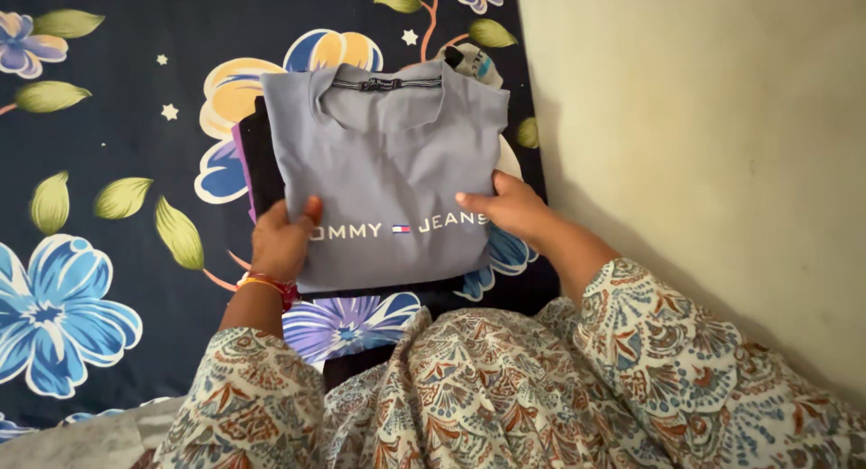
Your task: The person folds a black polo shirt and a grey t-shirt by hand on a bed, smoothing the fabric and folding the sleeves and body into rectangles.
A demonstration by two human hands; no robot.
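Folded grey-blue T-shirt (383, 176), soft cotton, both hands gripping

Left of the folded shirt (388, 176) the floral sheet (108, 252) lies flat and bare, giving wide passage. On the right the wall (704, 144) stands just beside the shirt's edge, leaving only a narrow strip. A small bundle (469, 61) sits at the shirt's far right corner. Dark garments (262, 162) stick out beneath its left edge.

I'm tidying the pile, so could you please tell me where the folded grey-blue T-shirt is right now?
In the head view, the folded grey-blue T-shirt lies centre frame atop a dark garment on the floral bedsheet, held by the left hand and right hand.
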